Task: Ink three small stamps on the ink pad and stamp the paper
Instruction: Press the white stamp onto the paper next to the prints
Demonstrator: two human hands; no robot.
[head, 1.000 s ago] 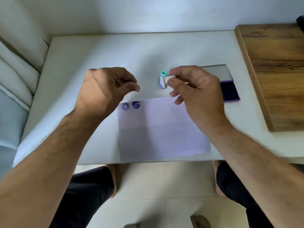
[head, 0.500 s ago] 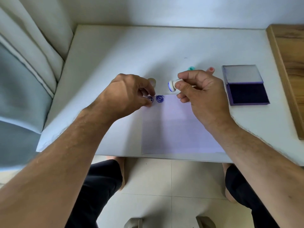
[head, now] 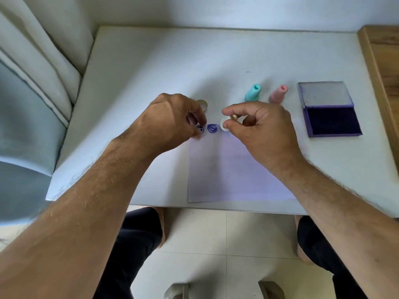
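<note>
Two prints [head: 207, 128] already stood at the paper [head: 233, 169]'s far left corner, a third pending: right hand [head: 259, 128] pinched the small stamp [head: 225, 124] just beside them, left hand [head: 172, 119] fingertips pinning that corner. Needed next: face turned flat, pressed straight down. Since a second ago, carried down close to the sheet; teal stamp [head: 253, 93], pink stamp [head: 278, 94] and open ink pad [head: 332, 120] stood beyond toward the table [head: 151, 67]'s right edge.

We see the paper [head: 235, 173] at the counter's [head: 151, 67] near edge, two prints [head: 212, 128] in its far-left corner, two stamps [head: 253, 93] standing behind it, the ink pad [head: 332, 120] right of those, and a cap [head: 203, 104] behind the left hand [head: 170, 119].
</note>
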